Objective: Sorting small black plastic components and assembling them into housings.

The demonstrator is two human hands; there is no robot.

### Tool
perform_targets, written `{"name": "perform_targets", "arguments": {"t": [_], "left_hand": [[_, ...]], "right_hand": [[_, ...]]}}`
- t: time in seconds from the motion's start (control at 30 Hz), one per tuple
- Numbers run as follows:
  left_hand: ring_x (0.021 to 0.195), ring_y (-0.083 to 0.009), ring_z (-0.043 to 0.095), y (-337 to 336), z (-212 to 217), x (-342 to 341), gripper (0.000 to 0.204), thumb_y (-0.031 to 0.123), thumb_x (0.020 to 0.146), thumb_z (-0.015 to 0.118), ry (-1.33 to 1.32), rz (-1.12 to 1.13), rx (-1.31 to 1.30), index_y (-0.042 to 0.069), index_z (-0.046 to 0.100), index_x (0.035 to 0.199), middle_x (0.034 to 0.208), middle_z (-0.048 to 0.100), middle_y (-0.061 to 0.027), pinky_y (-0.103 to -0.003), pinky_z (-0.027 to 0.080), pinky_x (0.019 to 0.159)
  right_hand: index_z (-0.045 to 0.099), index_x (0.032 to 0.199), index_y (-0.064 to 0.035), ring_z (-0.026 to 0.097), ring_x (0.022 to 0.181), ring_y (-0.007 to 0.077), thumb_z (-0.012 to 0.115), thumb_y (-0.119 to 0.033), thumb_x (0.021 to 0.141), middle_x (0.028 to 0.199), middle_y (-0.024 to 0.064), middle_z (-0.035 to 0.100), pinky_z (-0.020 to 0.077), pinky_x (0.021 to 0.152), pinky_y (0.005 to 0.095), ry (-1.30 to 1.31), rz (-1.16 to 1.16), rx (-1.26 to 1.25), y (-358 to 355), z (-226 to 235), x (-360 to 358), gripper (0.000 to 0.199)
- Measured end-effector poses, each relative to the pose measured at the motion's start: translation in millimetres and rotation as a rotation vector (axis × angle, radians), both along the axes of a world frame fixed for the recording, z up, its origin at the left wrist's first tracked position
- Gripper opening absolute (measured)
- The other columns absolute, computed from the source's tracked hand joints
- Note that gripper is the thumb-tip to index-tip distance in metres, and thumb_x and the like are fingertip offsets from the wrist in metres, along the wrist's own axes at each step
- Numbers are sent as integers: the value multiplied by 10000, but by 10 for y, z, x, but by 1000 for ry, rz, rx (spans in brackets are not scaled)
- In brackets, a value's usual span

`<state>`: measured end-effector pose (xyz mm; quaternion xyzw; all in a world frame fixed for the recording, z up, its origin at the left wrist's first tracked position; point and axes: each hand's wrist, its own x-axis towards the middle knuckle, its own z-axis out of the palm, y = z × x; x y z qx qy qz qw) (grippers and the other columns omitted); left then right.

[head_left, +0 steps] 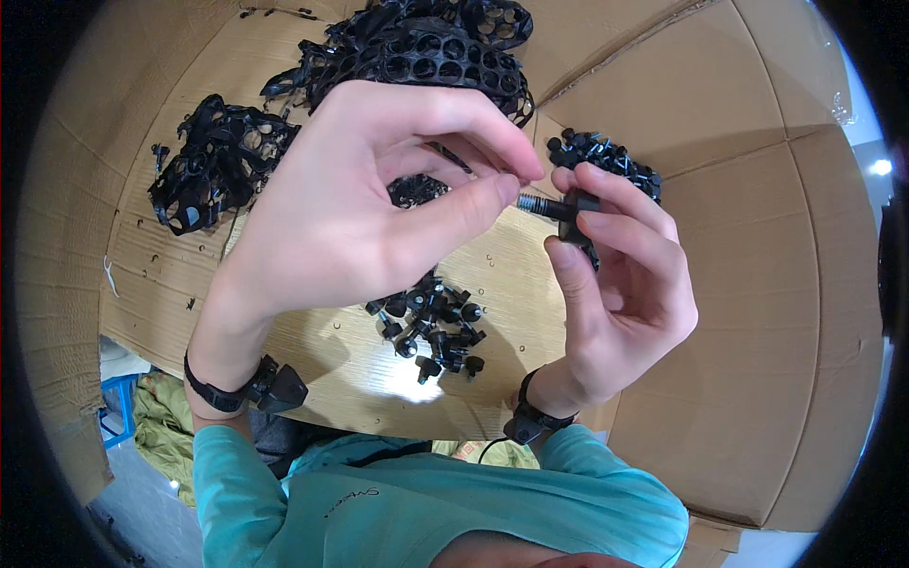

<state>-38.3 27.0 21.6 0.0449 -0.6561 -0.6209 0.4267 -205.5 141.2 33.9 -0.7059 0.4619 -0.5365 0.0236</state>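
Note:
My right hand (630,260) holds a black knob with a threaded metal stud (578,220), its head between thumb and fingers and its stud pointing left. Beside the stud's tip, my left hand (369,185) curls with thumb and index finger brought together. Whether those fingertips grip the stud or some small part cannot be made out. Below the hands, a loose pile of similar black knobs with studs (436,331) lies on the wooden table (379,388). A second heap of black studded knobs (606,161) sits behind my right hand.
Black perforated sheets (426,57) are heaped at the far side, with another tangled bunch (218,166) at the left. Small dark rings and scraps dot the table. Tall cardboard walls (739,284) enclose it left, right and behind. Green cloth (163,426) lies below at the left.

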Motion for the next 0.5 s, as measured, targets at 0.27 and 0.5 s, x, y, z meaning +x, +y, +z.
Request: {"name": "perform_targets", "arguments": {"t": [0.27,0.5], "left_hand": [[914,-161,660,22,27,25,190,-42,857,569,-100,-15,18,-94,635,1028,940,675,-133,-276,530,836],[840,-154,685,16,35,23,195,36,825,633,-87,-56,98,-79,636,982,886,687,-124,-270,551,804]], "right_hand": [[665,949,41,680,939,268,755,133,693,1074,243,663,563,799,324,-168,-49,-64,-78,-28,93,287],[683,926,28,686,917,253,777,112,672,1022,223,688,550,776,308,-126,-99,-62,-66,-26,109,284]]}}
